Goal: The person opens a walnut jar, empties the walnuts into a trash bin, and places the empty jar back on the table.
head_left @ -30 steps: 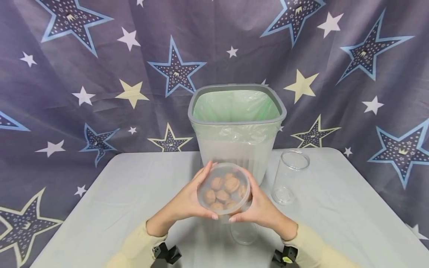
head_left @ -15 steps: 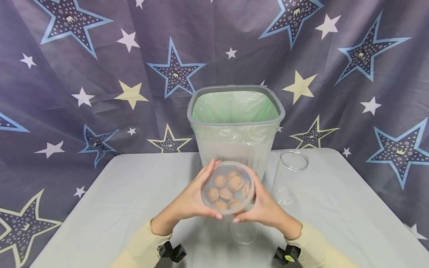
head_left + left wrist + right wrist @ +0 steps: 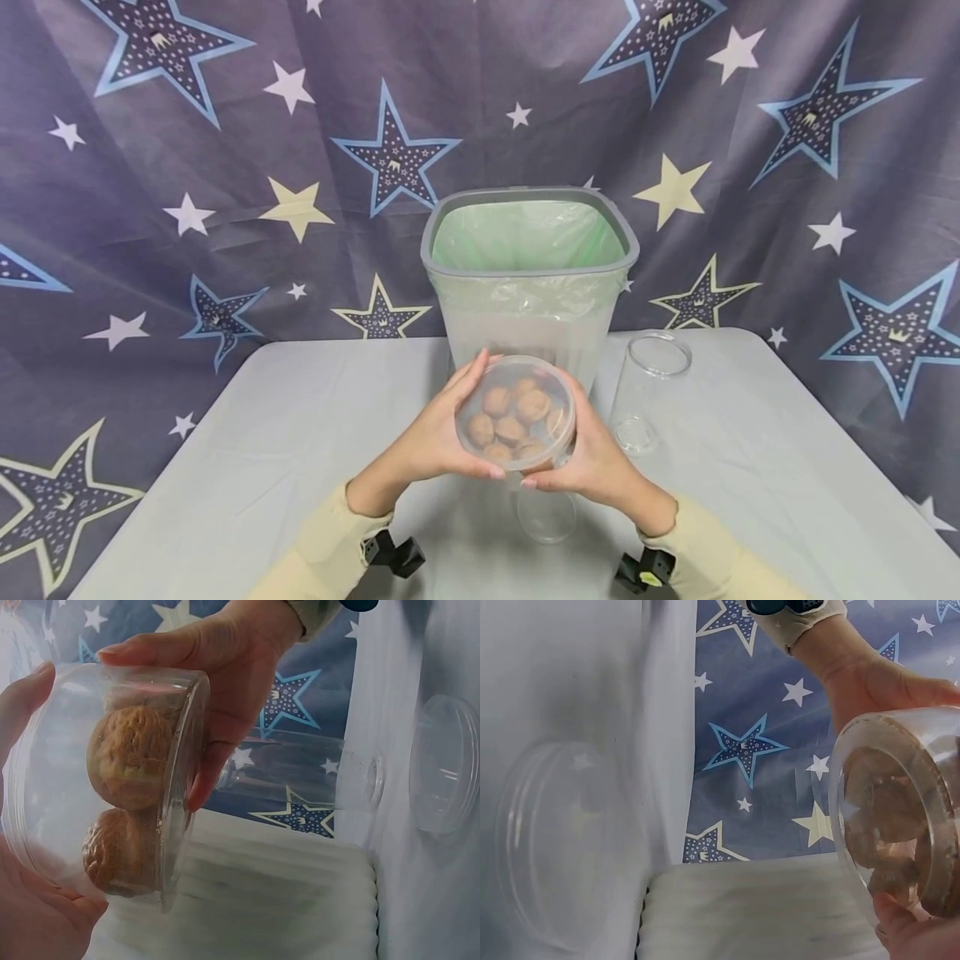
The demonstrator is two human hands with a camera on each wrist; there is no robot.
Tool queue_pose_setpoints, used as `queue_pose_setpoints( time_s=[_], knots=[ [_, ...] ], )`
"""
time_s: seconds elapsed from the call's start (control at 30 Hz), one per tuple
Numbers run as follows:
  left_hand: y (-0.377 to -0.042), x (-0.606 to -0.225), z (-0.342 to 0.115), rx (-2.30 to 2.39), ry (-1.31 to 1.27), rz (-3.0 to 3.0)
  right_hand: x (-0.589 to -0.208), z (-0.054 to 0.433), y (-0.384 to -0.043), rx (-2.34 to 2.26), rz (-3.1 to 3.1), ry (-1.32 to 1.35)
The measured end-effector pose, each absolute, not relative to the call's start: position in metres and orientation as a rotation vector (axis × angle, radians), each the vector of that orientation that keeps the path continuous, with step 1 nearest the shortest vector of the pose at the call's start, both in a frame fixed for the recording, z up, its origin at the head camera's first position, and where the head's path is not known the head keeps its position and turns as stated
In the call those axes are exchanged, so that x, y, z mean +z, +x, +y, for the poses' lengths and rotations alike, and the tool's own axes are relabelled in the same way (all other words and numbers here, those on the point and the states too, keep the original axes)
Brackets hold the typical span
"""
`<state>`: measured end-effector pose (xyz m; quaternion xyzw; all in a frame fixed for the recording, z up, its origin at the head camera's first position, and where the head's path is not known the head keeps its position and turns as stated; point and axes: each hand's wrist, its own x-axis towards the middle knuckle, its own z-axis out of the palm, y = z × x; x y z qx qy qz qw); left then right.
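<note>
Both hands grip a clear round plastic jar (image 3: 480, 402) from its two sides, up off the table. Several walnuts (image 3: 511, 430) lie inside, seen through a translucent top that faces the head camera. My left hand (image 3: 442, 429) curls round the left wall, its thumb along the near side. On the opposite wall is my right hand (image 3: 592, 450), with its thumb tip close to the left one. In the left wrist view the walnuts (image 3: 131, 757) rest against the jar's lower end. The right wrist view shows the jar's ringed base (image 3: 847, 795).
Behind the hands stands a bin (image 3: 528, 333) with a grey rim and a green-tinted liner. A tall clear jar (image 3: 637, 400) is at the back right of the table (image 3: 300, 433). Below the held jar lies a clear round lid (image 3: 547, 517). A star-patterned cloth (image 3: 480, 67) hangs behind.
Both hands have moved slightly right and up with the walnut jar, and its top has tipped a little. The grip stays the same. The bin, tall jar and lid have not moved.
</note>
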<state>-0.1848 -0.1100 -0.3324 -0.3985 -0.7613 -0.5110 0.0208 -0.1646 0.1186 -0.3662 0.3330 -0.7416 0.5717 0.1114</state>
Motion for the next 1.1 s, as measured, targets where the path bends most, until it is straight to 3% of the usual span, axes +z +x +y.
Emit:
queue_pose_setpoints(
  time_s=[0.9, 1.1],
  knots=[
    [-0.183, -0.331, -0.099, -1.447, -1.176, -2.351, -0.362, 0.115, -0.154, 1.532, -2.167, 0.807],
    [-0.180, -0.335, -0.092, -1.534, -1.079, -2.327, -0.345, 0.112, -0.144, 1.461, -2.189, 0.745]
  ],
)
